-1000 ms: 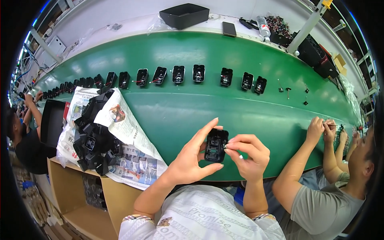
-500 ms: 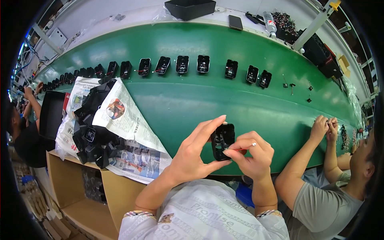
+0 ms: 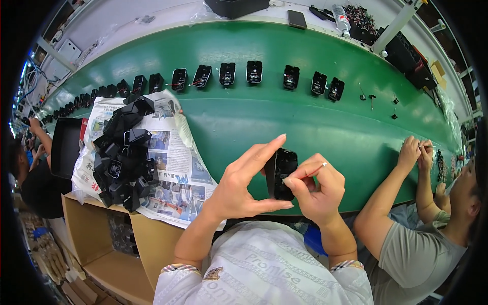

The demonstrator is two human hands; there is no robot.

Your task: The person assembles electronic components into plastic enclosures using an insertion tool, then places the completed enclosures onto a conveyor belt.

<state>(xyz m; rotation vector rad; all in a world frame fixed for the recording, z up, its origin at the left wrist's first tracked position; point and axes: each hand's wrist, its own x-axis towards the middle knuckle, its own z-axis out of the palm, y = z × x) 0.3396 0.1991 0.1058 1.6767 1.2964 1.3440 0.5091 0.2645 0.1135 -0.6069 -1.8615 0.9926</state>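
Note:
Above the near edge of the green bench I hold a small black plastic housing, its open inside partly visible and tilted. My left hand grips it from the left, thumb at its lower end and fingers stretched along the upper end. On its right side, my right hand pinches close to the housing's lower inner part. A thin wire with a small white end sticks out above the right fingers. What the right fingertips press on inside is hidden.
A row of similar black housings runs along the bench. At left, loose black parts are heaped on newspaper, above a cardboard box. A co-worker sits at right, hands on a thin tool. Small wired parts lie beyond.
The newspaper flap that covered part of the black heap has fallen back to the right, showing more parts. The housing has turned and tilted in my left hand. My right hand stays pinched beside it.

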